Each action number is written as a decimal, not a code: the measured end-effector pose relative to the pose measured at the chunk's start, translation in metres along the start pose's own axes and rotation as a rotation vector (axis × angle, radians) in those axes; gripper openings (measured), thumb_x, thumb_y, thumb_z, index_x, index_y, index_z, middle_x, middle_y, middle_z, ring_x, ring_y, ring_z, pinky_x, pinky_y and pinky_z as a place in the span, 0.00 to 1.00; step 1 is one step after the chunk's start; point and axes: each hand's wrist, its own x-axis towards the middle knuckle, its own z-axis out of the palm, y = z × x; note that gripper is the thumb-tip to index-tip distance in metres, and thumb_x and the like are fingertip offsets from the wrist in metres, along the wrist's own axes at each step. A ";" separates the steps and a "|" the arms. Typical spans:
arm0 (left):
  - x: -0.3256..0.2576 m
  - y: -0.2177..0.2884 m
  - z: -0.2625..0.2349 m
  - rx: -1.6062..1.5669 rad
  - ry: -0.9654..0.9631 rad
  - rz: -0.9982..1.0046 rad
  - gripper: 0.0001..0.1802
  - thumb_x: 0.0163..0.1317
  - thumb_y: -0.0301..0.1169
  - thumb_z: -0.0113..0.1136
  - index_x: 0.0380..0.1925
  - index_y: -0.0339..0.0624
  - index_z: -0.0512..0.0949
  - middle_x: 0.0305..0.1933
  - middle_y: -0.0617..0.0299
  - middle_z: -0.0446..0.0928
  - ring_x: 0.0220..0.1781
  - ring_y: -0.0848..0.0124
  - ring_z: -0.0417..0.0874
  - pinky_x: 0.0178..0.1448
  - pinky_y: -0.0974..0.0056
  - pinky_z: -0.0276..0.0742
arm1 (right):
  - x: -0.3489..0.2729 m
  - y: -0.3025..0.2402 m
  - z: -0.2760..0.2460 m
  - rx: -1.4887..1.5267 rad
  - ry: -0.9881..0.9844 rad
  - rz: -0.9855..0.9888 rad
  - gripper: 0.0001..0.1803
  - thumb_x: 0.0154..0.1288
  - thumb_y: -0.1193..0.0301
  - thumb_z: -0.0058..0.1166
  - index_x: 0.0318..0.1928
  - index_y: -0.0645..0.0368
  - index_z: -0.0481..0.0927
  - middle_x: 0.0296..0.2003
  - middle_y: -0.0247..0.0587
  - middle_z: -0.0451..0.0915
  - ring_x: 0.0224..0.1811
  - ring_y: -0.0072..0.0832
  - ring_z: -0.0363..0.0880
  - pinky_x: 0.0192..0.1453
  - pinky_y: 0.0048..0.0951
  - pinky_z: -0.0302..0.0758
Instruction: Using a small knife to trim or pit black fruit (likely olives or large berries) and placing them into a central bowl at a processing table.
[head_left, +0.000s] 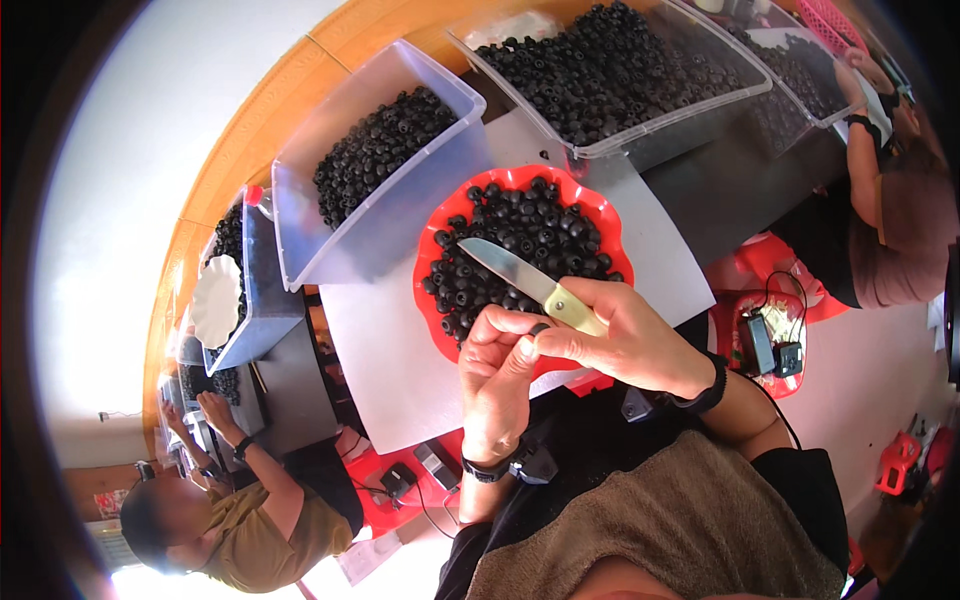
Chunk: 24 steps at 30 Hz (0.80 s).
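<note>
My right hand (635,345) is closed around the pale yellow-green handle of a knife (510,268), whose blade points up and left over the plate. Between the fingertips of my left hand (493,385) is a small black round piece (538,329), pinched close to my right thumb and partly hidden by the fingers. Under the blade, a red scalloped plate (424,300) holds many similar black round pieces (530,225), some showing a hole. Both hands are over the plate's near edge.
A white sheet (375,370) lies under the plate. Beyond stand clear bins of black pieces, one at the left (390,215) and a wider one (650,130) at the back. Co-workers sit at the left (260,520) and right (900,230). Red stools (725,330) hold small devices with cables.
</note>
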 end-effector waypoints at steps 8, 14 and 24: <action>-0.005 0.010 0.004 0.113 -0.147 -0.101 0.08 0.61 0.21 0.59 0.40 0.35 0.74 0.41 0.58 0.79 0.44 0.72 0.80 0.52 0.68 0.76 | -0.009 0.002 -0.007 0.252 -0.026 0.072 0.13 0.70 0.64 0.51 0.30 0.58 0.72 0.20 0.23 0.66 0.20 0.10 0.62 0.22 0.16 0.57; 0.020 0.087 0.011 0.632 -0.118 0.218 0.06 0.52 0.17 0.62 0.31 0.35 0.77 0.36 0.61 0.79 0.42 0.69 0.81 0.50 0.67 0.74 | -0.020 0.001 -0.023 0.242 0.066 0.072 0.13 0.71 0.64 0.50 0.30 0.58 0.70 0.20 0.22 0.64 0.19 0.10 0.60 0.21 0.16 0.57; 0.088 0.094 -0.031 1.623 -0.123 0.435 0.07 0.57 0.20 0.56 0.36 0.36 0.79 0.35 0.53 0.78 0.36 0.58 0.79 0.40 0.61 0.73 | -0.025 0.002 -0.023 0.225 0.092 0.089 0.12 0.70 0.65 0.52 0.31 0.59 0.71 0.20 0.23 0.64 0.19 0.10 0.60 0.21 0.16 0.57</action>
